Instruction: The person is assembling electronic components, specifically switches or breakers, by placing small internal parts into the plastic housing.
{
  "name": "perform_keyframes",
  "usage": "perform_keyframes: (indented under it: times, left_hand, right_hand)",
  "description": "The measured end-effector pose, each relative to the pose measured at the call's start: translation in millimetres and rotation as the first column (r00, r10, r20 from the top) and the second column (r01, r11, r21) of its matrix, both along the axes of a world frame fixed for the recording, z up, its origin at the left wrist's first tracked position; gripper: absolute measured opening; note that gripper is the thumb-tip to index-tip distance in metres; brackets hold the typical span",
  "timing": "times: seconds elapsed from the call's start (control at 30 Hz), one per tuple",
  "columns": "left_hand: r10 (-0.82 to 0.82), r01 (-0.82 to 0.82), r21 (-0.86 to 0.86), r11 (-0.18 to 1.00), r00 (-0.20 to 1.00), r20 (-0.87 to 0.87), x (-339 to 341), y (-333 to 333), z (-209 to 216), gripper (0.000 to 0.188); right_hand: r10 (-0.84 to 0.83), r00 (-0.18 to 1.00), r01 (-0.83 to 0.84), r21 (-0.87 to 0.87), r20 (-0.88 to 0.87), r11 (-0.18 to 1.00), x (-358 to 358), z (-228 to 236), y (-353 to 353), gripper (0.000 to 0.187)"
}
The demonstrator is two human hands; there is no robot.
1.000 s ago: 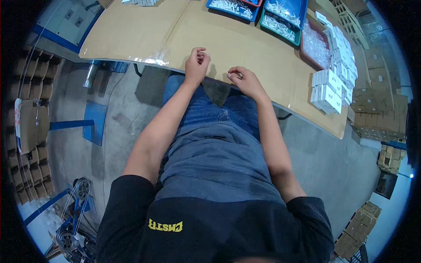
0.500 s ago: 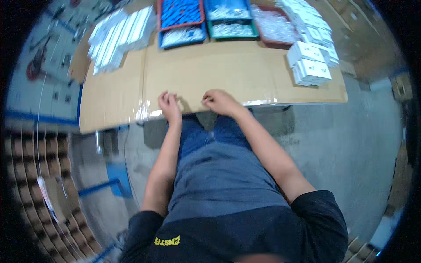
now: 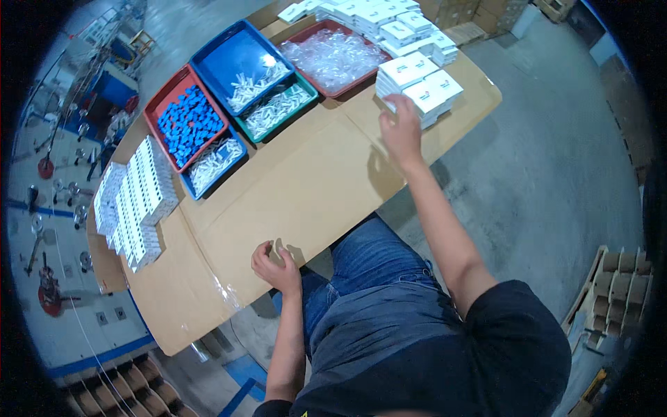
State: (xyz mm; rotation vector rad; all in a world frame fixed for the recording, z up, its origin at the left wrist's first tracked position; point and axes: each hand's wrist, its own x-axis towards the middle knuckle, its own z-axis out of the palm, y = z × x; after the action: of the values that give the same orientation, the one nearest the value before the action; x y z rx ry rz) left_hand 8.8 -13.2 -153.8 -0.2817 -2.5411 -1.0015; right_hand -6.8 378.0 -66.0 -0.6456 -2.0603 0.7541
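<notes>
My right hand is raised at the near side of a stack of small white boxes at the right of the table. Its thumb and fingers are bent but apart, and I see nothing between them. Whether the fingertips touch the boxes, I cannot tell. By the table's near edge, my left hand hovers with thumb and fingers parted and holds nothing visible.
Cardboard covers the table. Along its far side stand a red tray of blue pieces, blue and green trays of white pieces, and a dark red tray of clear plastic bags. White blocks with dark holes are stacked at the left.
My right hand has left the near edge and moved right and away to the white boxes. My left hand stays near the edge, its fingers more spread. The view has turned toward the right.
</notes>
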Motion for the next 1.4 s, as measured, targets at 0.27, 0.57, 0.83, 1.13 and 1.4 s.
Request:
perform_keyframes:
  times: [0.27, 0.57, 0.83, 1.13, 1.4]
  left_hand:
    - [0.028, -0.030, -0.096, 0.995, 0.999, -0.014, -3.4, 3.4, 1.2, 0.032]
    - [0.029, -0.038, -0.152, 0.988, 0.998, -0.058, -0.7, 6.9, 3.3, 0.029]
    - [0.025, -0.030, -0.117, 0.993, 0.999, -0.039, -0.6, 4.2, -0.7, 0.028]
    - [0.039, -0.042, -0.065, 0.997, 0.998, -0.043, -5.7, -0.6, -10.2, 0.031]
    - [0.030, -0.030, -0.104, 0.994, 1.000, 0.002, 0.5, 3.9, 3.8, 0.027]
  right_hand:
    - [-0.412, 0.875, 0.314, 0.349, 0.254, 0.883, -26.8, 8.9, 91.0, 0.074]
    - [-0.277, 0.875, 0.190, 0.244, 0.398, 0.951, -26.6, -3.1, 111.9, 0.069]
    - [-0.037, 0.992, 0.032, 0.039, 0.121, 0.999, -8.9, 17.3, 96.4, 0.065]
    - [0.348, 0.812, -0.189, 0.353, -0.468, 0.916, 39.4, 51.0, 16.5, 0.086]
    - [0.355, 0.773, -0.222, 0.299, -0.526, 0.928, 51.0, 50.5, 5.3, 0.082]
